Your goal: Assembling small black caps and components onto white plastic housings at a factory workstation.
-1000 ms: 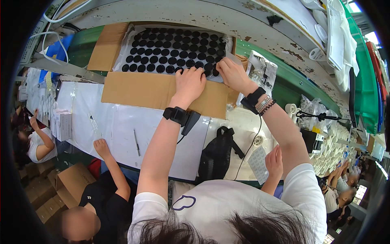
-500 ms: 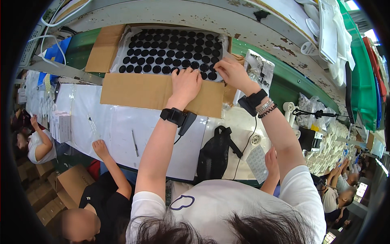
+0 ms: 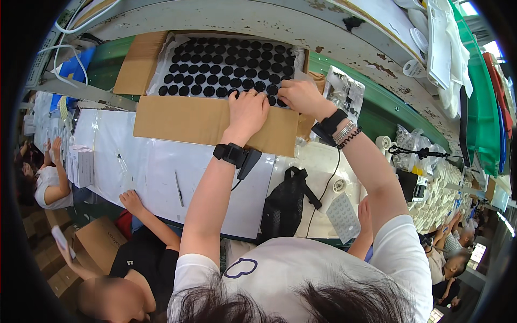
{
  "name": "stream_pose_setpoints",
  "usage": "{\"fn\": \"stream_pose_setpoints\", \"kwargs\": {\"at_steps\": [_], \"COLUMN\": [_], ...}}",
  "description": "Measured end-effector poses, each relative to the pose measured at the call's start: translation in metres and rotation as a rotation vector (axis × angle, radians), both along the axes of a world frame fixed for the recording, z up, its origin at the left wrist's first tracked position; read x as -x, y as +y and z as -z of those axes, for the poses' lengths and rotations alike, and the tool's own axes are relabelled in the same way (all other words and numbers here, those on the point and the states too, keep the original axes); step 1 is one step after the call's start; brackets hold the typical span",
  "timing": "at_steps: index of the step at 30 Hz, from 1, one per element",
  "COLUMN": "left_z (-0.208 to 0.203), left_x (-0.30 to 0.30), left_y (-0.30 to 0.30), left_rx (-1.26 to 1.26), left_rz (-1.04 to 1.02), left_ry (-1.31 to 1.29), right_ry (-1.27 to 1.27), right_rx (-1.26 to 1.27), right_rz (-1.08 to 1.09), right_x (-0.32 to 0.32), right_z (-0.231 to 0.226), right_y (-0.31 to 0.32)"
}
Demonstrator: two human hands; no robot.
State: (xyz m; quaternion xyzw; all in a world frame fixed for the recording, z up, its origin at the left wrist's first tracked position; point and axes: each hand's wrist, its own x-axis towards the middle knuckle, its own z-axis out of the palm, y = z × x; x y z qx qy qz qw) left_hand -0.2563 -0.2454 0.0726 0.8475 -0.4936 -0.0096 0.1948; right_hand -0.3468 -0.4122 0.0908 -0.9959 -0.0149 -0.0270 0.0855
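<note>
A cardboard box (image 3: pixel 183 119) holds rows of black round discs (image 3: pixel 215 70) on a pale liner. My left hand (image 3: pixel 247 114) lies palm down across the box's near flap, fingers slightly apart and bent over the edge. Its fingertips touch the nearest row, and I see nothing gripped in it. At the near right corner of the box, my right hand (image 3: pixel 302 98) has its thumb and fingers pinched together over a black disc (image 3: pixel 280 102). The fingers partly cover that disc. Both wrists wear black strapped devices.
A black mesh bag (image 3: pixel 283 207), a pen (image 3: pixel 179 188) and a sheet of pale round pieces (image 3: pixel 343 217) lie on the bench near me. Clear bags (image 3: pixel 344 89) stand right of the box. Co-workers' hands reach in at both sides. A metal beam (image 3: pixel 215 22) runs behind the box.
My right hand has moved slightly left and down at the box corner, its fingers closing over the near row. My left hand stays almost still. A co-worker at lower left now raises a pale object.
</note>
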Motion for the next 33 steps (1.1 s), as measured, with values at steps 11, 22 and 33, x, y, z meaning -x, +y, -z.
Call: {"fn": "stream_pose_setpoints", "kwargs": {"at_steps": [11,22,33], "left_z": [0.001,0.0,-0.037], "left_x": [0.0,-0.004,-0.032], "left_y": [-0.001,-0.001,-0.027], "left_rx": [0.002,-0.017,-0.195], "left_rz": [0.0,0.009,0.174], "left_ry": [0.004,0.036,0.299], "right_ry": [-0.242,-0.454,-0.533], "right_rx": [0.019,-0.111,-0.146], "right_rz": [-0.139,0.066,0.015], "right_x": [0.005,0.018,0.025], "right_z": [0.008,0.016,0.02], "right_y": [-0.012,-0.003,-0.006]}}
